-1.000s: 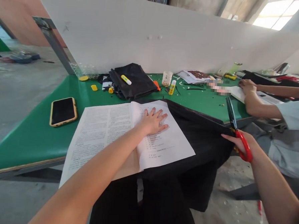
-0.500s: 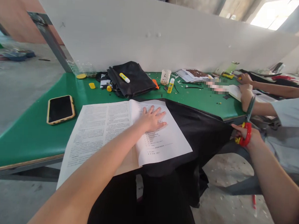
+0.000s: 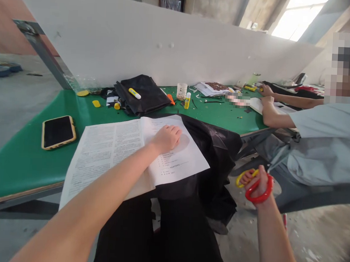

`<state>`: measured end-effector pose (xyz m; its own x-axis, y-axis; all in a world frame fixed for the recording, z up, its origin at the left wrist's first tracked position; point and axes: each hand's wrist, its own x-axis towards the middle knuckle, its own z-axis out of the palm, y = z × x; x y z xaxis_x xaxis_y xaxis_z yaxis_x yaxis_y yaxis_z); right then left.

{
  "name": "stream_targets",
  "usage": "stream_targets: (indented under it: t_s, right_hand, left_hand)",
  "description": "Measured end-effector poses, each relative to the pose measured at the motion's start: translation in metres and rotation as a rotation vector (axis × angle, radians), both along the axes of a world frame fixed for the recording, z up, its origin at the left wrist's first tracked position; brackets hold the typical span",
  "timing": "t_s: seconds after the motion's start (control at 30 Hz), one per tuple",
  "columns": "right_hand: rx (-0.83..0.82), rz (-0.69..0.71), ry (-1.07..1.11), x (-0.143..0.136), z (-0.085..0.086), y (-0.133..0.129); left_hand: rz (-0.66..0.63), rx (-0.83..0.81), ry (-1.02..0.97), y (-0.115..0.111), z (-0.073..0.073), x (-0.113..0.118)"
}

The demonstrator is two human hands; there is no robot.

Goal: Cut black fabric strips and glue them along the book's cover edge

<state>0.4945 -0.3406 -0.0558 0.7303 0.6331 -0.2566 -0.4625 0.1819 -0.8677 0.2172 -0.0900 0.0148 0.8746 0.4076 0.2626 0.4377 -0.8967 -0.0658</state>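
Note:
An open booklet with printed pages (image 3: 102,150) lies on black cloth (image 3: 221,139) at the front edge of the green table. My left hand (image 3: 167,139) is over the right page, its fingers curled in; whether anything is inside them is hidden. Off the table's front edge at the right, my right hand (image 3: 256,182) holds scissors (image 3: 261,192) with red and yellow handles, the blades pointing up and away. The cloth hangs down beside my legs, apart from my right hand.
On the green table (image 3: 24,146) are a phone (image 3: 59,132), folded black cloth (image 3: 147,92), glue sticks (image 3: 187,100), a clear cup (image 3: 181,91) and scraps. A white panel (image 3: 124,38) stands behind. At the right sits a person (image 3: 330,123) with both arms on the table.
My left hand has gone from spread flat to curled. My right hand has let go of the cloth and moved down and left with the scissors; the cloth edge has dropped. The view has shifted right.

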Motion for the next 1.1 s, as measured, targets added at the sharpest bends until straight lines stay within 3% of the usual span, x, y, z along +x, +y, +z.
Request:
stream_targets:
  t_s: [0.1,0.23,0.3,0.4,0.5,0.6,0.73,0.8,0.87,0.93,1.0,1.07,1.1]
  right_hand:
    - [-0.008,0.103,0.082,-0.028,-0.001,-0.007]
    - [0.01,0.11,0.061,-0.041,0.013,-0.012]
    - [0.013,0.092,0.042,-0.043,0.018,-0.014]
    - [0.045,0.083,0.06,-0.045,0.021,-0.016]
    - [0.076,0.119,0.111,-0.05,0.02,-0.016]
    - [0.062,0.138,0.108,-0.057,0.018,-0.016]
    - [-0.008,0.092,0.067,-0.066,0.017,-0.015]
    - [-0.064,0.018,0.054,-0.068,0.015,-0.017]
    - [-0.102,-0.066,0.042,-0.066,0.012,-0.019]
    - [-0.107,-0.127,0.03,-0.061,0.008,-0.023]
    - [-0.086,-0.152,0.022,-0.056,0.002,-0.027]
    - [-0.065,-0.149,0.025,-0.052,-0.004,-0.028]
    - [-0.058,-0.141,0.031,-0.051,-0.006,-0.029]
  left_hand:
    - [-0.056,-0.022,0.101,-0.018,0.017,0.004]
    - [0.056,-0.084,0.001,-0.047,0.031,0.004]
    - [0.083,-0.178,-0.024,-0.062,0.026,0.0]
    - [0.109,-0.254,0.081,-0.076,0.007,-0.008]
    - [0.15,-0.27,0.124,-0.08,-0.01,-0.013]
    - [0.143,-0.323,0.144,-0.076,-0.015,-0.012]
    - [0.13,-0.356,0.08,-0.073,0.002,-0.008]
    - [0.132,-0.398,-0.065,-0.082,0.017,-0.009]
    - [0.144,-0.523,-0.311,-0.105,0.032,-0.012]
    - [0.141,-0.863,-0.596,-0.144,0.039,-0.017]
    - [0.153,-1.542,-0.788,-0.193,0.033,-0.021]
    - [0.321,-2.24,-0.886,-0.238,0.013,-0.022]
    - [0.464,-2.439,-0.948,-0.256,0.0,-0.02]
